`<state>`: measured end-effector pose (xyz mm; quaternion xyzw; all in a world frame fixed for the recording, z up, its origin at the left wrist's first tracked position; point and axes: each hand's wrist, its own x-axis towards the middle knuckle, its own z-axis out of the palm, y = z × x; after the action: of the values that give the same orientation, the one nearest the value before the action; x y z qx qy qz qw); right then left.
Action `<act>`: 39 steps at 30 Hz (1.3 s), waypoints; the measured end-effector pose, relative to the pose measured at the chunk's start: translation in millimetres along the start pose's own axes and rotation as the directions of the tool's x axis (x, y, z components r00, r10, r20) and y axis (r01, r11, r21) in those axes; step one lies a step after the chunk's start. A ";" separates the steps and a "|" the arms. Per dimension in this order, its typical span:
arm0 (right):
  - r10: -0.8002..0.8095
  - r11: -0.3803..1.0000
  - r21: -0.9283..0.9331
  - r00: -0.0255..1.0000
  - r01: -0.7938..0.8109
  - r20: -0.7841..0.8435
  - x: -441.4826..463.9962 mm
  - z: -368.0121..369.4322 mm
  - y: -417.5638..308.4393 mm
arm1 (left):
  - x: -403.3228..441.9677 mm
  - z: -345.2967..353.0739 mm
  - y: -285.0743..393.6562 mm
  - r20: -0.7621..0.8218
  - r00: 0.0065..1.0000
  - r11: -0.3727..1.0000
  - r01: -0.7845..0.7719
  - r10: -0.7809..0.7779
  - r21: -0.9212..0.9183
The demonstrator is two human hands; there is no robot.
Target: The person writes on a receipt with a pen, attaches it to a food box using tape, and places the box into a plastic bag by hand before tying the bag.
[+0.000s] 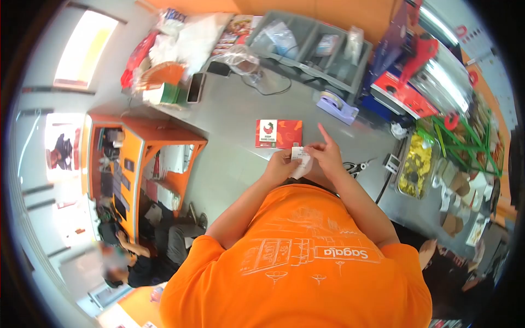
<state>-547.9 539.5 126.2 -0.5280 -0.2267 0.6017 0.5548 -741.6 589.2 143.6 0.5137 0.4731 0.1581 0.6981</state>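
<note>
So nearest us is the orange shirt (311, 257), and just past it our two hands are busy with one small white paper slip (301, 162). The left hand (278, 167) has its side pinched between thumb and fingers; the right hand (326, 158) grips the other side, index finger stuck out straight, pointing away from us. To handle the slip well, we'd say pinch lightly near the edges, pull the paper gently flat rather than crumpling it, and leave the print uncovered so it's readable. That straight index finger looks free to smooth down a curl or fold, tbh. The print itself is too small for us to make out. Right beyond the slip, the red box (287, 134) lies on the metal table (229, 117); can't tell if paper and box touch. Scissors (358, 167) lie near the right hand, so we'd mind our knuckles there. Farther out there's a lilac tape dispenser (343, 112), then a gray compartment bin (311, 68) with plastic packets in it. Way off left, another person in dark clothes (164, 249) is beside an orange shelf unit (150, 131).
</note>
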 end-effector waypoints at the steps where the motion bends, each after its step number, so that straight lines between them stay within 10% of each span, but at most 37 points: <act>1: -0.038 0.997 -0.066 0.999 0.040 0.028 22.8 7.5 16.5 | 3.1 -9.8 -4.5 -0.113 0.993 0.995 -0.021 0.032 0.100; 10: -0.446 0.426 -0.791 0.863 0.439 0.239 134.1 56.0 50.5 | 79.6 -69.6 -49.7 -0.546 0.818 0.962 -0.032 0.182 0.273; 14: -0.725 0.213 -0.876 0.671 0.433 0.156 124.3 69.7 51.8 | 79.9 -69.2 -48.7 -0.554 0.813 0.949 0.010 0.176 0.316; 17: -0.673 -0.085 -0.854 0.602 0.514 0.430 126.8 53.9 64.4 | 82.0 -70.3 -59.4 -0.527 0.818 0.936 -0.038 0.230 0.349; 23: -0.290 0.172 -0.930 0.919 0.325 0.267 140.1 53.3 63.1 | 72.2 -92.5 -61.8 -0.440 0.865 0.902 -0.035 0.243 0.429; 32: -0.217 0.363 -0.911 0.969 0.194 0.120 98.2 55.6 78.4 | 90.1 -192.9 -27.0 0.131 0.960 0.824 -0.280 0.248 0.493; 39: -0.314 0.488 -0.872 0.930 -0.016 -0.192 98.5 157.1 110.5 | 214.7 -444.5 -3.5 -0.323 0.832 0.645 -0.055 0.452 0.762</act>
<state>-717.4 646.9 46.9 -0.8028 -0.4464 0.2606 0.2972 -1000.5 991.8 22.7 0.7528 0.5754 0.1810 0.2635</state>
